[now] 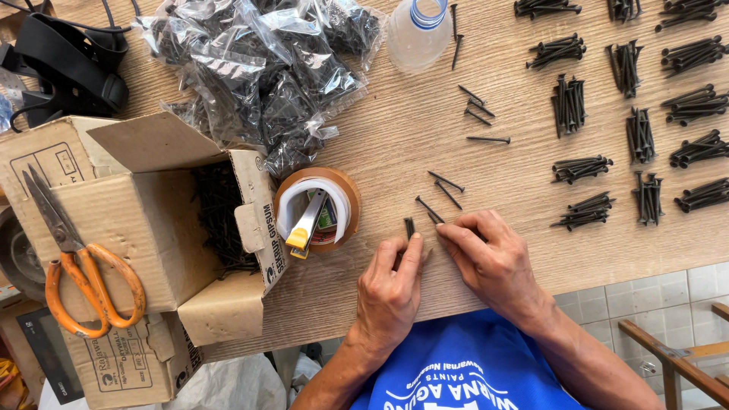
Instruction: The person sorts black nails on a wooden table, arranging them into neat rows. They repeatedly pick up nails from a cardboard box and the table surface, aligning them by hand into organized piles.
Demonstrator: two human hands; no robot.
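The left hand (389, 292) is closed on a small bundle of long black screws (409, 228), thumb and fingers pinched around the shanks with the ends showing just above the fingertips, at the near edge of the wooden tabletop (395, 129). The right hand (493, 258) lies half-curled just beside it, fingertips pressed to the wood near the bundle; whether it has a screw under them cannot be told. A few loose black screws (444, 190) lie scattered just beyond both hands. Risk assessment: the bundle sits close to the table edge, so a slackened pinch would probably let screws roll off onto the floor; the pointed tips could prick the fingers if the bundle slips lengthwise; a wide sweep of the right hand could nudge the loose screws out of reach. Surface: light wood-grain board. To the right, many sorted piles of black screws (581, 168) lie in rows, well apart from the hands. To the left stand a roll of brown tape (345, 190) holding a yellow utility knife (304, 228), an open cardboard box of screws (220, 212), orange-handled scissors (87, 273) on a box flap, and a heap of clear plastic bags of screws (258, 68). A clear plastic bottle (418, 30) stands at the far edge. Pale floor tiles (653, 296) show below the table.
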